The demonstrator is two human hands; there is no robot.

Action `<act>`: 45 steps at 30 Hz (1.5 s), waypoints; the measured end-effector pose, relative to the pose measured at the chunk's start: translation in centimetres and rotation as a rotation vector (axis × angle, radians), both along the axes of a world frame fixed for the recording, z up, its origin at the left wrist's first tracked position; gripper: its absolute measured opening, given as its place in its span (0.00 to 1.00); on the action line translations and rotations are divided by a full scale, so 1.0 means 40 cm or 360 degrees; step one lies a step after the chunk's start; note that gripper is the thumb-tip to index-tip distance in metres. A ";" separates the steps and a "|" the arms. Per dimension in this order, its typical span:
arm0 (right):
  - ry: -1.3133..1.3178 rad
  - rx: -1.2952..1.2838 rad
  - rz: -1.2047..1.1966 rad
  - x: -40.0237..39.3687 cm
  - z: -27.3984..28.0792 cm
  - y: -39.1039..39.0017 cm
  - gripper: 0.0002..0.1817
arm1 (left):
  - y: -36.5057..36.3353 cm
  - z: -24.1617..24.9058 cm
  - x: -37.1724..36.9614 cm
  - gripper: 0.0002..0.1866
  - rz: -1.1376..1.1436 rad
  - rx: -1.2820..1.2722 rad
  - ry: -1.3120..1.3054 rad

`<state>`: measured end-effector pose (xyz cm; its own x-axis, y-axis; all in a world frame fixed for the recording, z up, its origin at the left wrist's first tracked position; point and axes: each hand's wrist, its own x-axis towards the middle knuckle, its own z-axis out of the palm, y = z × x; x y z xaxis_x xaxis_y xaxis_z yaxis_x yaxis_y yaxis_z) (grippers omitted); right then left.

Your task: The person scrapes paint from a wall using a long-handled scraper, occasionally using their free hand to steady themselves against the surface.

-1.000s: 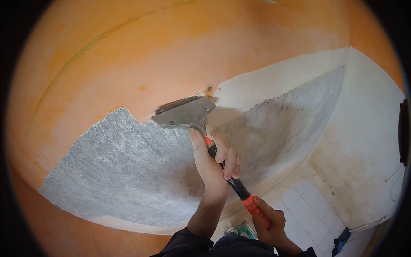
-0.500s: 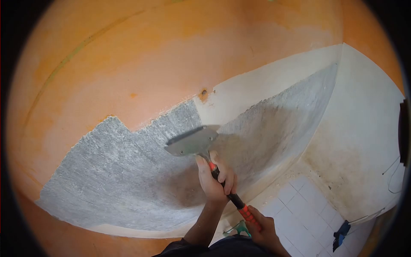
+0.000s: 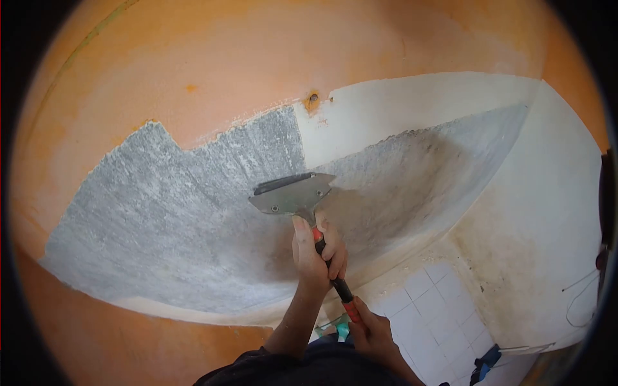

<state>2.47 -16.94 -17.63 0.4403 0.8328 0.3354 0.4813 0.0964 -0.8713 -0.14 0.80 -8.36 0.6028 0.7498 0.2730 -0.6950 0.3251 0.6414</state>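
A long-handled scraper [image 3: 293, 195] with a wide metal head lies against or just over the grey scraped part of the wall [image 3: 193, 212]. Fingers of my left hand [image 3: 317, 257] wrap round the black shaft just below the head. Lower down, my right hand [image 3: 373, 331] grips the red and black end of the handle. Above the scraper head is a white painted strip [image 3: 367, 109], bordering the grey surface. Whether the blade edge touches the wall cannot be made out.
Orange wall [image 3: 212, 71] spans the top, with a small hole [image 3: 313, 98] in it. White floor tiles [image 3: 431, 309] show at lower right, with a dark blue object [image 3: 486, 363] on them. A green object [image 3: 341, 331] is behind my right hand. Thin wire [image 3: 570, 309] hangs at right.
The view has shifted, so the wall's grey patch and hole appear higher. Both hands and the scraper sit slightly higher in view, still gripped the same way.
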 end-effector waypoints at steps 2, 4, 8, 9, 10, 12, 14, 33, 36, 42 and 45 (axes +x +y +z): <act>0.0021 -0.0037 0.0075 0.010 0.010 -0.011 0.30 | -0.008 0.000 -0.002 0.26 0.0033 -0.0007 0.0015; 0.0029 -0.0056 0.0130 0.024 0.018 -0.012 0.29 | -0.008 0.009 0.007 0.26 0.0045 0.0005 0.0018; 0.0053 -0.0068 0.0151 0.040 0.039 -0.021 0.30 | -0.006 0.012 0.019 0.24 0.0040 0.0093 -0.0155; 0.0087 -0.0077 0.0157 0.040 0.046 -0.024 0.30 | -0.010 0.009 0.019 0.25 0.0025 0.0046 -0.0177; 0.0094 -0.0082 0.0165 0.038 0.048 -0.027 0.30 | -0.014 0.005 0.018 0.25 0.0009 -0.0006 -0.0198; 0.0128 -0.0056 0.0157 0.037 0.049 -0.034 0.29 | -0.017 0.003 0.017 0.25 0.0005 -0.0013 -0.0214; 0.0160 -0.0059 0.0164 0.039 0.064 -0.035 0.29 | -0.015 0.006 0.015 0.24 -0.0020 -0.0015 -0.0220; 0.0279 0.0134 -0.0019 0.001 0.069 -0.004 0.28 | 0.004 0.043 0.012 0.25 -0.0159 0.0003 -0.0433; 0.0245 0.0099 0.0023 -0.003 0.069 -0.020 0.26 | 0.000 0.032 0.005 0.25 -0.0168 0.0003 -0.0458; 0.0256 0.0112 0.0025 0.009 0.111 -0.006 0.25 | 0.008 0.071 0.015 0.24 -0.0181 0.0022 -0.0459; 0.0231 0.0132 0.0035 0.003 0.098 -0.012 0.25 | 0.003 0.049 0.012 0.24 -0.0177 0.0025 -0.0440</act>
